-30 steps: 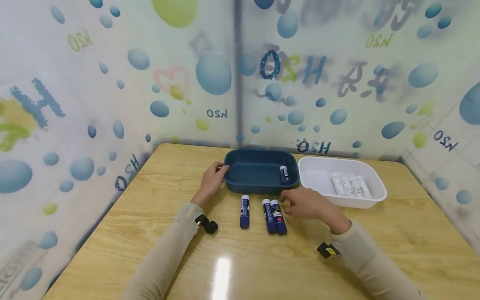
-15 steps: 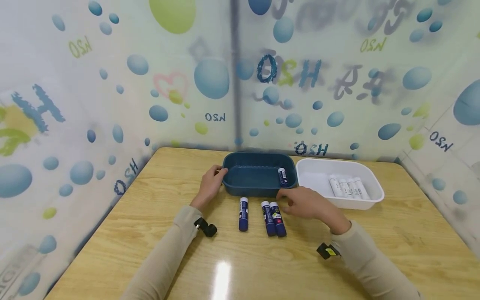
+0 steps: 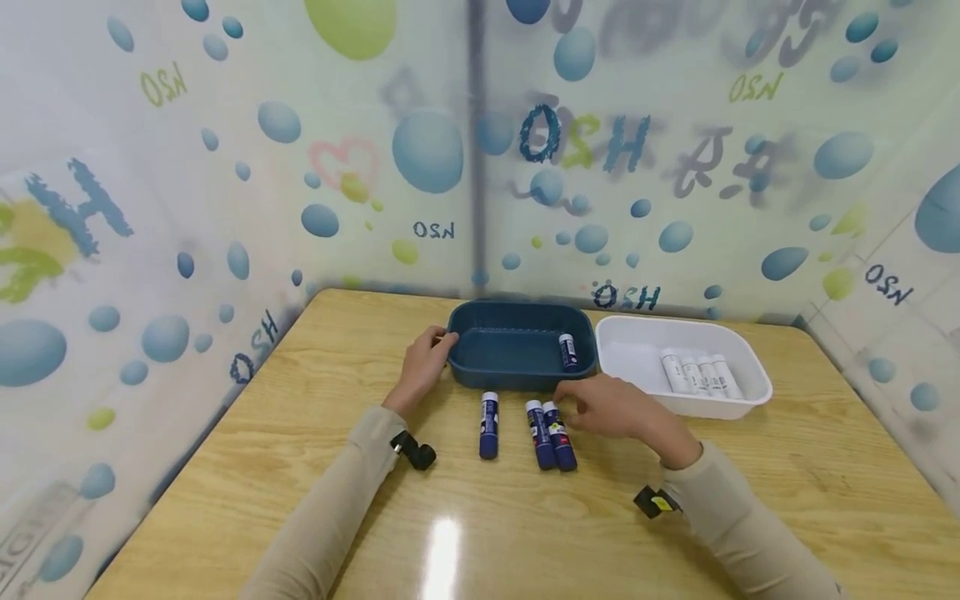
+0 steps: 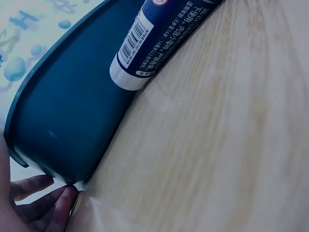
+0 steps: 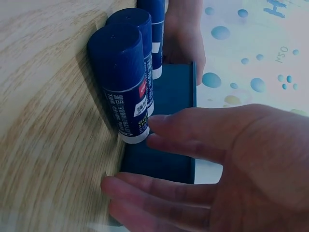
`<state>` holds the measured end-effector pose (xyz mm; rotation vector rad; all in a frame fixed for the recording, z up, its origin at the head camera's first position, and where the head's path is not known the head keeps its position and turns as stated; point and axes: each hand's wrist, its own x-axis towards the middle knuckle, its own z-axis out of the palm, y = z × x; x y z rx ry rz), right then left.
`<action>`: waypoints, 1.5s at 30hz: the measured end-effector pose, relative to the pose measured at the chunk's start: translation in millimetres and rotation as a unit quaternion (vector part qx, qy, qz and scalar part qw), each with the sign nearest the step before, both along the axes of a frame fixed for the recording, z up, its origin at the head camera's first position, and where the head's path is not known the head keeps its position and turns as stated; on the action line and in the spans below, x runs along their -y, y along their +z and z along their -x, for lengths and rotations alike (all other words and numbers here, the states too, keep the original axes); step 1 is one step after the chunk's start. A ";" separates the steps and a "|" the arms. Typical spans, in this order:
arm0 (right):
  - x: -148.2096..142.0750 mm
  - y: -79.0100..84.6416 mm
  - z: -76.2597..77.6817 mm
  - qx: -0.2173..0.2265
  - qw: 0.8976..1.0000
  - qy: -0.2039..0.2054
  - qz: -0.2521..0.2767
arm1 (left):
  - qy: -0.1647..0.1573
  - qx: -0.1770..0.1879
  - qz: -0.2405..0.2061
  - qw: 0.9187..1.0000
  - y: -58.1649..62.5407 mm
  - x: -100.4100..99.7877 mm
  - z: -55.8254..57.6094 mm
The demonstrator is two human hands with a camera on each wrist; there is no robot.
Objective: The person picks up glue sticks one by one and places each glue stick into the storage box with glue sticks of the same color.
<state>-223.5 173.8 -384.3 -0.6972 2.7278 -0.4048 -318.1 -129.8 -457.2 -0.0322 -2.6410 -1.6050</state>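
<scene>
My left hand (image 3: pixel 424 363) holds the left end of a dark blue tray (image 3: pixel 517 379); in the left wrist view its fingers (image 4: pixel 63 208) lie against the tray's lower corner. One blue glue stick (image 3: pixel 569 352) is inside the tray at the right. On the table before it lie a single glue stick (image 3: pixel 489 425) and two more side by side. My right hand (image 3: pixel 611 406) is beside the right one of that pair (image 3: pixel 559 436), its fingers spread and loosely bent in the right wrist view. One fingertip sits close to the white end; contact is unclear.
A white tray (image 3: pixel 753 390) stands against the blue tray's right side, with several white tubes (image 3: pixel 702 375) lying in it. Behind the wooden table (image 3: pixel 360 533) hangs a patterned curtain (image 3: pixel 427 242).
My head view shifts slightly. The right hand comes a little closer to the white end of the right glue stick in the pair. My left hand stays at the blue tray.
</scene>
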 end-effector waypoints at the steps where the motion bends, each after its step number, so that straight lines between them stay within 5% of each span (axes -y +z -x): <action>1: -0.2 -0.4 -0.3 0.000 1.000 0.000 0.003 | 0.000 0.001 0.000 1.000 -0.2 -0.4 -0.1; 45: 1.5 -12.6 7.1 -0.010 0.999 0.037 -0.010 | 0.004 -0.010 0.006 1.000 0.4 -2.3 -1.9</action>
